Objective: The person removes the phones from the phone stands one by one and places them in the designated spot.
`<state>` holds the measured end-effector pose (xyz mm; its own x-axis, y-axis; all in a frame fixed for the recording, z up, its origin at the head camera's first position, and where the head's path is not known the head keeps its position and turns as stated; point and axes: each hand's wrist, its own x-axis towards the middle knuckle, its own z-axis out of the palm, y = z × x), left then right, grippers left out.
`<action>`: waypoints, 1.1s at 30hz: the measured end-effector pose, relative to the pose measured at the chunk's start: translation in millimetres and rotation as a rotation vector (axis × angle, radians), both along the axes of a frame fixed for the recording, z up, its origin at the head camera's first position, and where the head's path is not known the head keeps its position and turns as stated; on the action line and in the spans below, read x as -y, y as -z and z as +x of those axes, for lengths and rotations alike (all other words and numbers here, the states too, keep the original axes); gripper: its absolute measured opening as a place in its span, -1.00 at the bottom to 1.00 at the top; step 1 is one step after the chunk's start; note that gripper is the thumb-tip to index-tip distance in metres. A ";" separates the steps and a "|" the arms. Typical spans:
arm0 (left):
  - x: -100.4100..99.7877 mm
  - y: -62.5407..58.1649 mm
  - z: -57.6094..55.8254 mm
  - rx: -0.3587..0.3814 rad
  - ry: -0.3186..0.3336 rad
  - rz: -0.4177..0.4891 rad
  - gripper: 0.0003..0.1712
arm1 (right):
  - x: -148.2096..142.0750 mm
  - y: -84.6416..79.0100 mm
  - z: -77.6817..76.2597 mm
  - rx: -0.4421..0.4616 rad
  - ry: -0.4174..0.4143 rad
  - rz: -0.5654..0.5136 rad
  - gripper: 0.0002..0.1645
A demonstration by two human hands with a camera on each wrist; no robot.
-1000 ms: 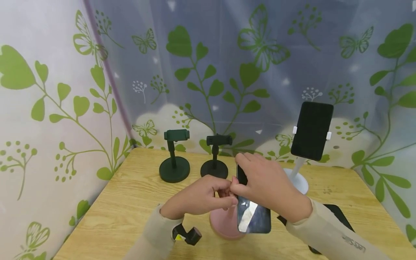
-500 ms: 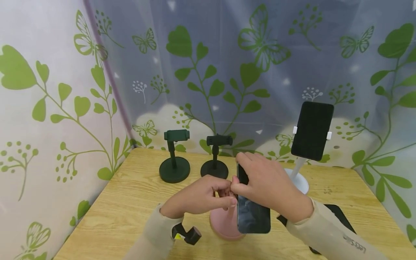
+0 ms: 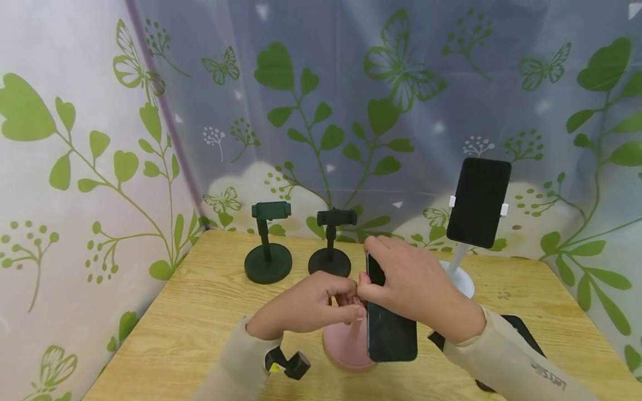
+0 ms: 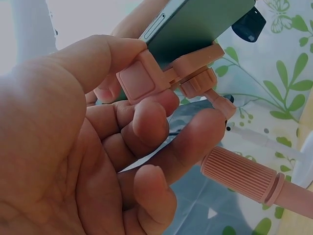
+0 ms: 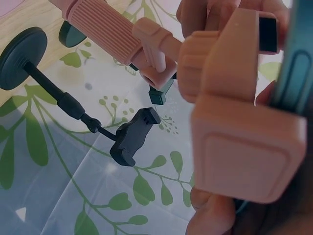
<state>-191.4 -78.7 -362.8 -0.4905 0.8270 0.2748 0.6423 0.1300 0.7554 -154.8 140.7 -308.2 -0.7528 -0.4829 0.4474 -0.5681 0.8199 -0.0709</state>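
A pink phone stand has its round base (image 3: pixel 346 351) on the wooden table, below both hands. My left hand (image 3: pixel 313 303) pinches the side arm of the stand's pink clamp (image 4: pixel 142 81) between thumb and fingers. My right hand (image 3: pixel 411 281) grips the upper part of a dark phone (image 3: pixel 393 337), whose screen faces up toward the head camera. In the left wrist view the phone's back lies against the clamp, and a ribbed pink post (image 4: pixel 239 169) shows below. The right wrist view has the clamp's other arm (image 5: pixel 244 152) at the phone's edge; part of that hand is hidden.
Behind the hands stand a dark green phone stand (image 3: pixel 268 264) and a black one (image 3: pixel 329 263). A white stand (image 3: pixel 461 281) at the right bears an upright black phone (image 3: pixel 478 203). Another flat black object (image 3: pixel 524 334) lies on the table, partly under the right sleeve.
Both hands keep the same hold on the clamp and phone. The bright reflection on the phone's screen has gone, leaving it dark. The head view has shifted slightly.
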 end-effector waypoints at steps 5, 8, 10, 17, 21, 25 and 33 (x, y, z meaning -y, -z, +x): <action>0.8 1.0 -0.2 0.002 -0.006 0.001 -0.77 | -0.1 0.9 0.7 0.016 -0.013 -0.018 -0.77; 1.1 1.9 0.5 0.000 -0.016 0.002 -0.77 | 0.8 2.2 0.2 0.026 -0.024 -0.019 -0.76; 1.1 1.8 1.0 -0.005 -0.027 -0.002 -0.78 | 1.3 2.9 -0.3 0.021 -0.027 -0.013 -0.74; 1.0 0.2 3.5 0.001 -0.045 -0.034 -0.78 | 1.3 3.2 0.1 0.010 -0.017 -0.013 -0.75; 0.2 -0.9 5.8 0.027 -0.049 -0.049 -0.80 | 1.1 3.6 0.2 0.018 -0.012 -0.016 -0.76; -1.0 -1.7 9.6 0.032 -0.085 -0.059 -0.82 | 0.7 4.1 0.5 0.022 -0.015 -0.018 -0.75; -5.9 -5.2 19.9 0.020 -0.202 -0.088 -0.77 | 0.1 4.5 0.0 0.016 -0.025 -0.029 -0.77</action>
<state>-171.6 -72.8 -357.6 -0.6536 0.7314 0.1947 0.5815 0.3206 0.7477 -154.8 140.5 -312.8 -0.7480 -0.4882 0.4497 -0.5866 0.8032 -0.1038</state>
